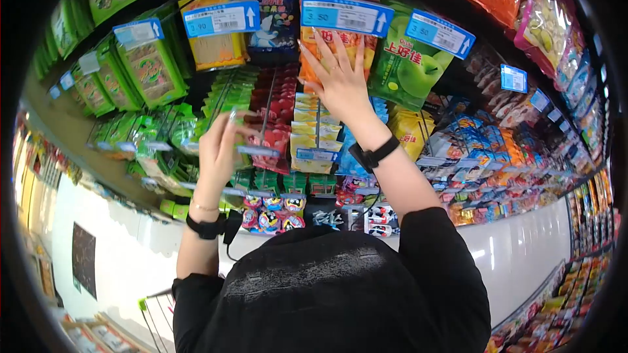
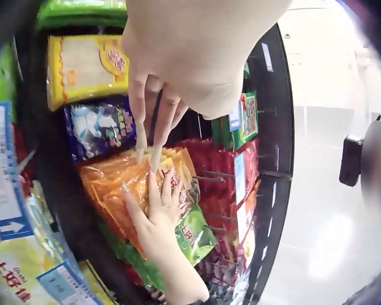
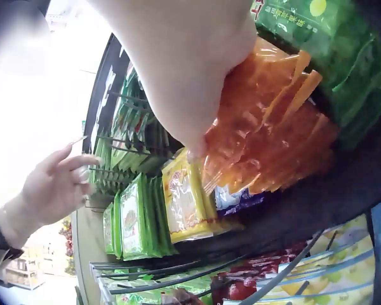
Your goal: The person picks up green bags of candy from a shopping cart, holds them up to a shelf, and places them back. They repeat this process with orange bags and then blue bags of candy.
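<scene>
My left hand (image 1: 221,147) hovers, fingers loosely parted and pinching nothing, perhaps held aside to leave the other room. My right hand (image 1: 343,88) lies with fingers spread across the front of the orange packets (image 3: 267,130), likely to steady the loose, glossy stack, just beneath a price tag (image 1: 347,16). The packets sit between a navy packet (image 1: 271,19) and a green apple packet (image 1: 415,55), seemingly faced outward so their fronts read easily.

A pale, glossy floor (image 1: 517,255), streaked with bright light reflections, spreads below the black-edged display rack (image 2: 280,108). Left of the rack, a dark rectangular patch (image 1: 84,260) marks the floor; right, stocked shelves (image 1: 570,225) stand.
</scene>
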Action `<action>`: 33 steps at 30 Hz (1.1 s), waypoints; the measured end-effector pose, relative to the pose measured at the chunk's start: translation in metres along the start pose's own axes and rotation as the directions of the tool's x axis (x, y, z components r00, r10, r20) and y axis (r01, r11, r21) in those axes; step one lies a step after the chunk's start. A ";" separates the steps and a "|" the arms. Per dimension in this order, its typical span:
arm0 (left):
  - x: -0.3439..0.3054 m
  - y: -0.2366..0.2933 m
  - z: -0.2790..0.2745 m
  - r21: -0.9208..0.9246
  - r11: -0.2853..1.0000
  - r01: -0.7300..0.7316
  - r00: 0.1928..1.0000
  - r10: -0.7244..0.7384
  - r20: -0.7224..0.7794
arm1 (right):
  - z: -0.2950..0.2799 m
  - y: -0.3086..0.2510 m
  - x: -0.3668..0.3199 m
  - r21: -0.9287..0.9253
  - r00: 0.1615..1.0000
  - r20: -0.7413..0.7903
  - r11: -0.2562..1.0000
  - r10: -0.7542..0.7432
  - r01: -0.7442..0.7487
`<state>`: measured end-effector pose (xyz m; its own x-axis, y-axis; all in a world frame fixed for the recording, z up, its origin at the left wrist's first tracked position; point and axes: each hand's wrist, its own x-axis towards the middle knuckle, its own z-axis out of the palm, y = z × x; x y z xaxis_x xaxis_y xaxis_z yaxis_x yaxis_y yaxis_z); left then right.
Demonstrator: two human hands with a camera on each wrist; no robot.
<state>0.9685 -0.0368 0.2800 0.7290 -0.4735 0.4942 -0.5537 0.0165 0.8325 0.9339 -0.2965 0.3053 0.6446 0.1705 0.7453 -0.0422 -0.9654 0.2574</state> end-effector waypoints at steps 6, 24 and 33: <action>-0.144 0.007 -0.004 0.158 0.957 0.242 0.930 -0.183 -0.318 | 0.006 0.014 -0.005 0.080 0.992 -0.101 0.993 -0.081 0.089; -0.580 0.213 0.020 -0.196 0.591 0.782 -0.074 -0.224 -0.972 | 0.038 -0.014 -0.023 0.028 0.863 -0.357 0.919 -0.358 0.393; -0.718 0.262 0.049 -0.195 0.053 0.979 -0.178 -0.228 -0.957 | 0.070 -0.036 -0.039 -0.109 0.995 -0.042 0.991 -0.086 0.081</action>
<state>0.2804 0.2642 0.1306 0.3813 0.9237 -0.0384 0.7633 -0.2911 0.5768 0.9635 -0.2823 0.2238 0.6128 0.2613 0.7458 -0.0730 -0.9210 0.3827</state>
